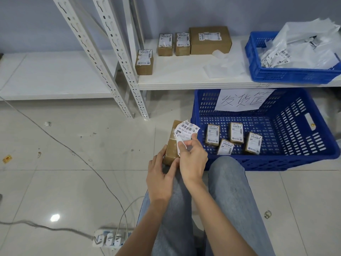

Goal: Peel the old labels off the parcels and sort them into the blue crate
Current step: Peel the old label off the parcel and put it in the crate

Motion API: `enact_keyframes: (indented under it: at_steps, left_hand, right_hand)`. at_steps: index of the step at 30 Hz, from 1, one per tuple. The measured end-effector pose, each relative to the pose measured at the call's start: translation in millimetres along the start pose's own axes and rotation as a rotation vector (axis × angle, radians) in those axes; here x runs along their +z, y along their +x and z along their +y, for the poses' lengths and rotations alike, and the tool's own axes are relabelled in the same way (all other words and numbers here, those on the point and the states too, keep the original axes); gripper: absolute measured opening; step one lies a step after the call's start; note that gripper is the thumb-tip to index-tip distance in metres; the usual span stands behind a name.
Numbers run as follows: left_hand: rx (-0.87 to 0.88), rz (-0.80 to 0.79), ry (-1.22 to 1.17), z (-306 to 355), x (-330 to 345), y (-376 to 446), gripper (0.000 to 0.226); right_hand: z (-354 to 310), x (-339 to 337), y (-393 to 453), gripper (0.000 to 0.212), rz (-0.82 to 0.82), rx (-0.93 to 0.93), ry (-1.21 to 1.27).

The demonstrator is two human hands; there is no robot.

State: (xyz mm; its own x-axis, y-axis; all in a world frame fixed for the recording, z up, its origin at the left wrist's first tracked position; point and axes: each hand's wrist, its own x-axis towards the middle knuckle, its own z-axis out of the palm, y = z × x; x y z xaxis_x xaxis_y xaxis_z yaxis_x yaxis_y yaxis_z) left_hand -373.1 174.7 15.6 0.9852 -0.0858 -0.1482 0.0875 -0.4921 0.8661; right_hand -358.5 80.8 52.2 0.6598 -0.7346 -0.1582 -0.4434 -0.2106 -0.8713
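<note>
From the head camera I see my left hand holding a brown parcel above my knees, its fingers curled round the parcel's lower left edge and the thumb pressed to the near face. My right hand is pinching a white label between thumb and fingers; the label stands partly lifted from the parcel's top, curling up with its barcode facing me, while its lower part looks still attached. Just to the right of the parcel, on the tiled floor, sits the large blue crate with a handwritten paper sign on its far wall, and inside it lie four small parcels, each with a label facing up. On the white shelf above stand three small boxes and one larger box, all labelled. A second, smaller blue crate at the shelf's right end is heaped with white plastic bags and loose labels. A power strip lies on the floor near my left leg, with cables running off to the left.
</note>
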Motion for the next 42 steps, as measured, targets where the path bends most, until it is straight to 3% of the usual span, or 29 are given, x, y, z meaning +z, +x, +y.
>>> enact_keyframes:
  at_steps: [15,23,25,29,32,36,42]
  left_hand:
    - [0.048,0.019,0.014,3.6,0.3,0.4,0.068]
    - [0.037,0.035,-0.003,1.4,0.9,0.4,0.056]
    - [0.039,0.041,-0.003,-0.3,1.3,0.2,0.054]
    - [-0.008,0.037,-0.043,-3.2,1.4,0.8,0.059]
    - [-0.015,0.025,-0.038,-5.5,1.0,1.0,0.051]
    - [-0.016,0.031,-0.052,-5.6,0.3,0.8,0.063]
    - [-0.032,0.034,-0.058,-4.7,0.6,1.5,0.064]
  right_hand:
    - [3.0,-5.3,6.1,0.016,0.011,0.090,0.079]
    - [2.0,-8.0,8.4,0.018,-0.005,0.035,0.035]
    - [3.3,-6.4,3.3,0.024,-0.038,-0.001,0.033]
    - [2.9,-9.6,-3.2,0.061,-0.148,-0.009,0.142]
    - [7.1,-13.0,-1.9,0.034,-0.134,-0.097,0.003]
    - [10.9,-12.4,-2.2,0.013,-0.146,-0.173,-0.079]
    - [11.8,-14.0,3.8,0.015,-0.159,-0.142,-0.091]
